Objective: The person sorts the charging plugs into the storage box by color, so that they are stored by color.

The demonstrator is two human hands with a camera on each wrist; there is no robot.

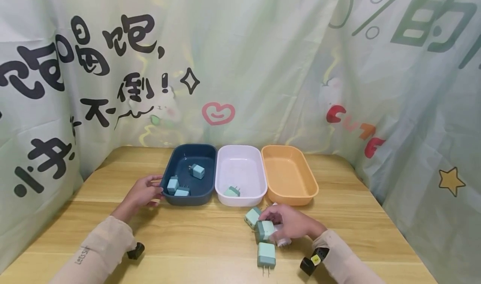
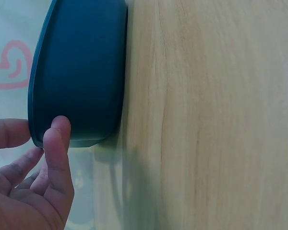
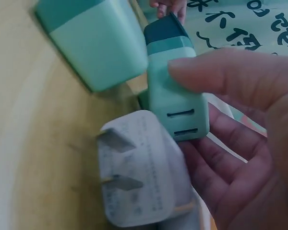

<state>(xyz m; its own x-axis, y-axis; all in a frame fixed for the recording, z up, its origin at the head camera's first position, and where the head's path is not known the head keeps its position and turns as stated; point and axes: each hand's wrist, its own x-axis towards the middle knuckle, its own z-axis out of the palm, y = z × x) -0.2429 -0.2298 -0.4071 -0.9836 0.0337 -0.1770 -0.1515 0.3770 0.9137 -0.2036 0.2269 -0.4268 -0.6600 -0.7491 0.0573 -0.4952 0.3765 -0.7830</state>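
Observation:
My left hand (image 1: 144,192) is at the left side of the dark blue tray (image 1: 191,200); in the left wrist view its fingertips pinch the tray's corner (image 2: 81,72). My right hand (image 1: 293,221) pinches a two-tone green charger plug (image 1: 266,230) above the table. The right wrist view shows the thumb on this charger (image 3: 175,91), two port slots facing the camera. Close by are a second green charger (image 1: 267,254) with prongs toward the front, a third green one (image 1: 252,217), and a white charger (image 1: 283,237) partly hidden by the hand.
Beside the dark blue tray stand a white tray (image 1: 240,201) and an orange tray (image 1: 291,200). Light blue chargers (image 1: 197,171) lie in the dark blue tray, and a green charger (image 1: 232,191) in the white one. A printed curtain (image 1: 248,67) hangs behind the wooden table (image 1: 188,242).

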